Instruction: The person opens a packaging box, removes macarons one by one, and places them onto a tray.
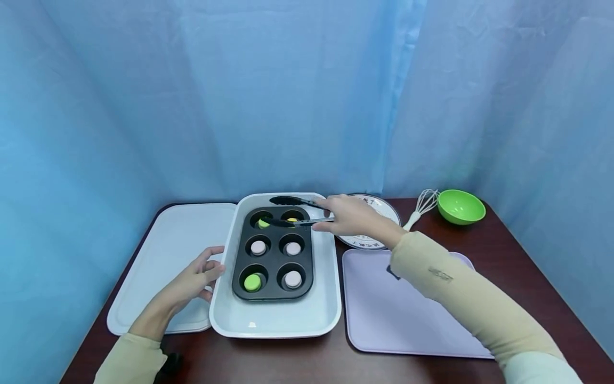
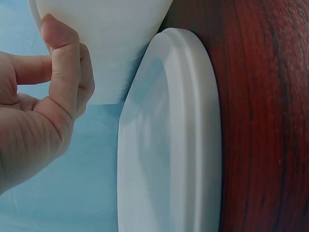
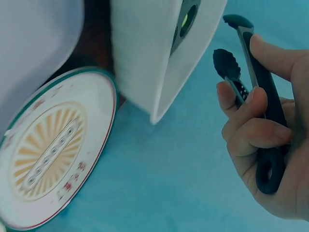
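My right hand (image 1: 352, 214) grips a pair of black-tipped tongs (image 3: 264, 79), whose two arms stand apart over the far row of a dark muffin pan (image 1: 274, 261). The pan sits inside a deep white tub (image 1: 259, 320). Small round pieces lie in its cups: green ones (image 1: 252, 282), pale pink ones (image 1: 292, 279) and a yellow one (image 1: 292, 219) partly hidden by the tongs. At the tub's left side is my left hand (image 1: 194, 277), its thumb and fingers bent loosely near the rim. Whether the fingertips press on the tub is hard to tell.
A white tray (image 1: 182, 234) lies left of the tub, under my left hand. To the right are a lilac tray (image 1: 384, 314) and, behind it, a patterned plate (image 3: 87, 145). Farther right sit a whisk (image 1: 422, 208) and a green bowl (image 1: 460, 207). Blue curtains surround the table.
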{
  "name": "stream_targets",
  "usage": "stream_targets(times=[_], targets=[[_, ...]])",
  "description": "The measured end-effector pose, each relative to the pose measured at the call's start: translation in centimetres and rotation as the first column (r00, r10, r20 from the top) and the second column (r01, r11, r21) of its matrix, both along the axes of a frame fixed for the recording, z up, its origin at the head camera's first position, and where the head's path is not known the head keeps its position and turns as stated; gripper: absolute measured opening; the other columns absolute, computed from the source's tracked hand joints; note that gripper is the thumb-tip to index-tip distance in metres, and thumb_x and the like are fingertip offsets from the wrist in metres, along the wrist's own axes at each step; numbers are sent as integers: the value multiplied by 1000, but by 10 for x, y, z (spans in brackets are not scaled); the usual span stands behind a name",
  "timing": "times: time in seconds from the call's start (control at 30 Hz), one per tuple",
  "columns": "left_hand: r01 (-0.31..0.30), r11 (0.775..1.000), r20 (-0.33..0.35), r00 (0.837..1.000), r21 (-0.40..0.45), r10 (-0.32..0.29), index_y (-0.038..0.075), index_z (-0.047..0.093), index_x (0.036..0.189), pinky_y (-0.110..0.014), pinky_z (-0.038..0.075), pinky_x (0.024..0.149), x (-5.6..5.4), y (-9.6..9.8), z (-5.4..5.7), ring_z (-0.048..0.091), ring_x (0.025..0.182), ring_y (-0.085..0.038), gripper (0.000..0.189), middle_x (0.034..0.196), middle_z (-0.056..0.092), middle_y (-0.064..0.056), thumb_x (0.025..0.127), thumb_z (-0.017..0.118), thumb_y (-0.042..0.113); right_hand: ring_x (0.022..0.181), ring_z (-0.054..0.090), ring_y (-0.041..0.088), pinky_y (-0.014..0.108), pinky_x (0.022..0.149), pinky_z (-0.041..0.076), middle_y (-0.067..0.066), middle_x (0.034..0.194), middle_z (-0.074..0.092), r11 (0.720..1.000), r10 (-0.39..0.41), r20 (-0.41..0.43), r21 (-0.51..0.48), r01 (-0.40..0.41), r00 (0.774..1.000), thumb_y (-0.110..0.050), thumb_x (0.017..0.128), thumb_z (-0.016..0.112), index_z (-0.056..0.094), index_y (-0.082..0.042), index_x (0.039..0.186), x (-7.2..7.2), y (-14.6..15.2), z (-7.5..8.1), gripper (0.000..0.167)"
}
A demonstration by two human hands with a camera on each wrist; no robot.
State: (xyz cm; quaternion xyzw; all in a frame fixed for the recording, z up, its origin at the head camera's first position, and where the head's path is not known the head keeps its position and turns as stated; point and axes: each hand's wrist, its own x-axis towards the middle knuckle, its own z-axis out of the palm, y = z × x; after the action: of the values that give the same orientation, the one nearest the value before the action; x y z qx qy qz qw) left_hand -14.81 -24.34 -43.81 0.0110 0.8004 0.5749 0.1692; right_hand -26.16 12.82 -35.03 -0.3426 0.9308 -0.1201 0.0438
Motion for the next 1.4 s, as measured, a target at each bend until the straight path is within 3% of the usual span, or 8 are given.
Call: stream_targets(times=[0.17, 0.27, 0.4, 0.47, 0.67, 0.83, 1.03, 1.4], targets=[[-4, 1000, 3, 1000, 6, 4, 11, 28, 154, -45, 62, 64, 3, 3, 0, 68, 81, -31, 56, 112, 60, -20, 105, 55, 17, 51, 32, 12, 32, 53, 35, 12, 74, 62, 996, -5, 58, 90, -1, 998, -49, 97, 65, 46, -9, 152, -11, -34, -2, 71], [0, 1000, 3, 1000, 12, 0, 10, 27, 154, -46, 62, 65, 5, 4, -1, 69, 82, -32, 57, 113, 60, -21, 105, 55, 17, 54, 43, 13, 32, 53, 37, 11, 92, 70, 990, -23, 61, 137, 14, 998, -50, 97, 66, 50, -10, 150, -15, -49, -3, 68], [-1, 1000, 0, 1000, 21, 1, 10, 28, 154, -47, 62, 66, 8, 4, 0, 69, 85, -34, 57, 114, 59, -23, 105, 56, 18, 89, 65, 22, 38, 71, 51, 7, 135, 64, 983, -41, 73, 180, 28, 997, -49, 97, 66, 56, -12, 145, -17, -64, -1, 62], [0, 1000, -1, 1000, 25, 0, 11, 28, 154, -47, 62, 67, 8, 3, 0, 69, 86, -35, 57, 115, 59, -23, 105, 56, 18, 94, 64, 24, 39, 74, 52, 6, 128, 66, 979, -51, 85, 202, 33, 995, -49, 97, 66, 60, -13, 141, -18, -69, 2, 57], [4, 999, 3, 1000, 37, -4, 11, 27, 154, -48, 62, 67, 11, 2, 1, 70, 88, -36, 57, 116, 59, -24, 105, 56, 20, 67, 48, 18, 33, 59, 39, 2, 83, 55, 959, -88, 84, 277, 62, 993, -46, 97, 67, 68, -14, 101, -18, -86, 9, 32], [7, 999, 8, 1000, 47, -8, 10, 26, 155, -48, 62, 66, 12, 3, 2, 69, 86, -36, 58, 116, 60, -24, 105, 55, 19, 76, 52, 20, 34, 66, 42, 4, 88, 57, 931, -98, 55, 359, 72, 994, -42, 97, 68, 61, -16, 83, -17, -102, 15, 31], [15, 999, 10, 1000, 38, -16, 9, 25, 156, -46, 62, 62, 13, 4, 2, 69, 82, -33, 59, 114, 61, -23, 106, 55, 18, 87, 53, 23, 36, 73, 43, 6, 102, 59, 919, -121, 108, 388, 70, 987, -36, 97, 67, 59, -16, 86, -18, -110, 24, 24], [39, 998, -6, 999, 48, -38, 8, 23, 156, -46, 61, 61, 9, 3, 4, 69, 84, -35, 61, 115, 60, -24, 106, 55, 19, 71, 52, 18, 30, 59, 45, 8, 112, 58, 931, -155, 219, 358, 69, 963, -38, 98, 67, 63, -14, 103, -31, -105, 24, 25]])
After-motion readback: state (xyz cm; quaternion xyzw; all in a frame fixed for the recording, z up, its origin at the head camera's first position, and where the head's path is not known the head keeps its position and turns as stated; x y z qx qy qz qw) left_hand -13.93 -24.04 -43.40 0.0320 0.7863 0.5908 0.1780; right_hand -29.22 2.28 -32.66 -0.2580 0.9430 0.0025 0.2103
